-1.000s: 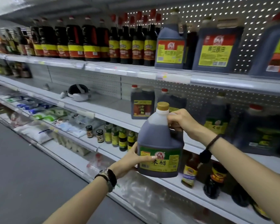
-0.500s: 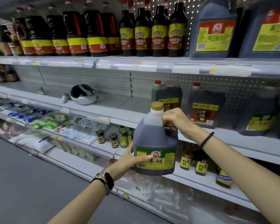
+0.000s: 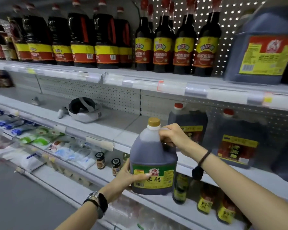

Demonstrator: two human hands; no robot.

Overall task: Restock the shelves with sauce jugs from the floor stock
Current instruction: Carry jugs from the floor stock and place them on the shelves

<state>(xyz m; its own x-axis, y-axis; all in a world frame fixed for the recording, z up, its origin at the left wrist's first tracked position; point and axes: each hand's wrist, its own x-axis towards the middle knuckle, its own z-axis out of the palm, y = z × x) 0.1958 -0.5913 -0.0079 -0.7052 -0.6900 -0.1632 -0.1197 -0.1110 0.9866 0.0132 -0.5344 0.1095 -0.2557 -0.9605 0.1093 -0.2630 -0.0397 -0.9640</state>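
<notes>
On the left of the middle shelf [image 3: 123, 123] lies a white headset [image 3: 84, 112], and to its right a stretch of shelf floor shows before the stocked jugs begin. That stretch looks like the landing place. One shelf down stand small jars [image 3: 100, 161], near the carrying path, so the load should pass above them rather than past them.

The left hand [image 3: 125, 177] cups the lower left side of the jug [image 3: 154, 156]. Its thumb lies flat across the green label and its fingers wrap out of sight behind. The jug hangs upright in the air in front of the shelving, its base below the middle shelf's front edge and its gold cap above it. The right hand [image 3: 170, 138] is clenched round the handle at the jug's shoulder, just under the neck.

To do this well, I judge the lift must come first. Raise the base clear over the front edge before pushing in, or it will knock there. Let the right hand bear the weight by the handle while the left steadies and steers from below (a jug this full will likely swing if hurried). The left thumb and fingers should slide away as the base touches down, so nothing is pinched. Set it just left of the red-capped jug [image 3: 188, 128], close without bumping, label facing outward to match its neighbours.
</notes>
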